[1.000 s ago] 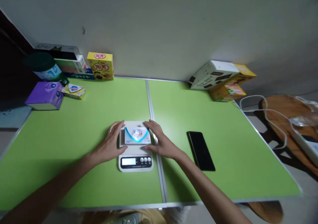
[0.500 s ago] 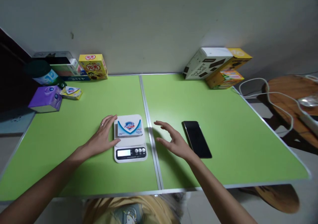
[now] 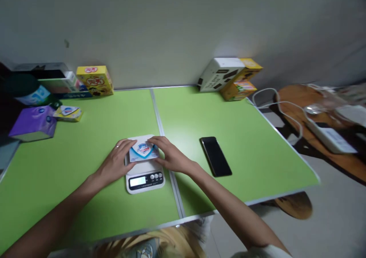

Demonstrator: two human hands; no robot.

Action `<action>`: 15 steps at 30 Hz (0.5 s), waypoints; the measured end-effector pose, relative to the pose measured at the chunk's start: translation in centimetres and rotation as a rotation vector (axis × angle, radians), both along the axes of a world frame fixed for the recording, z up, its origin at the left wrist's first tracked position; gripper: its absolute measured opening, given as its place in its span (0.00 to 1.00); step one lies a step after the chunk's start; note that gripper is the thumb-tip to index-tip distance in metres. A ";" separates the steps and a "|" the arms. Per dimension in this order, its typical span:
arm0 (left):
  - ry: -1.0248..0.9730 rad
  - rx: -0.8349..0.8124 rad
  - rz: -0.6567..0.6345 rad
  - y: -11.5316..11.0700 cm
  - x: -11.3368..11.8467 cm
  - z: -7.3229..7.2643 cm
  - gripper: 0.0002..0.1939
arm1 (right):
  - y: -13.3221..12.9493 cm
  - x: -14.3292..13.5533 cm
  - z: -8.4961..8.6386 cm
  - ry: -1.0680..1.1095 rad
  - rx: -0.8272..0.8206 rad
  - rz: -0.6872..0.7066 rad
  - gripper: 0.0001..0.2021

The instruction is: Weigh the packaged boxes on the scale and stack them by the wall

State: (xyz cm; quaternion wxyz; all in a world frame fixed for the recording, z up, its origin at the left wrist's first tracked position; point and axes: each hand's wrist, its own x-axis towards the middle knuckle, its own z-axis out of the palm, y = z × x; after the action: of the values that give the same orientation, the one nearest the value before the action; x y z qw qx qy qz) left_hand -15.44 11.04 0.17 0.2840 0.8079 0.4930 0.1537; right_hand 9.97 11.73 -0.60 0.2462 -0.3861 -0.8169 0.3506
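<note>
A white and blue Safeguard soap box [image 3: 143,151] lies over the plate of a white kitchen scale [image 3: 143,169]. My left hand [image 3: 115,162] has its fingers and thumb at the box's left end. At the right end, my right hand [image 3: 170,155] grips the box, fingertips on its top corner and thumb at the lower corner. Whether the box is lifted off the plate cannot be told. The scale's lit display [image 3: 137,181] faces me, its digits too faint to read. A dark smartphone [image 3: 215,157] lies to the right of my right hand.
On the back left are a yellow snack box [image 3: 95,83], a purple tissue pack [image 3: 33,123], a yellow soap box [image 3: 68,113] and a dark green container [image 3: 31,92]. A white box [image 3: 220,74] leans at the back right. A metal seam [image 3: 158,115] crosses the green table [image 3: 188,115].
My right hand has moved left from above the table to the soap box's right end. My left hand has closed in on its left end. The camera view has shifted to the right.
</note>
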 end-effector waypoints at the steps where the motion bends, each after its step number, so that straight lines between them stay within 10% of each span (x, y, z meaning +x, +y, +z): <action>1: -0.017 0.042 -0.016 0.1 0.2 0.4 0.32 | 0.0 0.4 0.5 0.018 0.010 0.006 0.31; 8: -0.097 0.082 -0.031 0.7 6.1 4.0 0.23 | -1.1 7.3 3.3 0.271 0.017 -0.146 0.29; 15: -0.230 0.132 -0.139 3.8 18.9 4.0 0.21 | -2.1 16.0 0.1 0.732 -0.314 -0.572 0.22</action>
State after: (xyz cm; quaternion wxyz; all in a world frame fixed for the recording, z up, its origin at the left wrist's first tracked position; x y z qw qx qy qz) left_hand 3.46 14.85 4.17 0.2949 0.8340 0.3890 0.2572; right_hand 25.92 9.62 -0.53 0.5424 -0.4792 -0.4752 0.5004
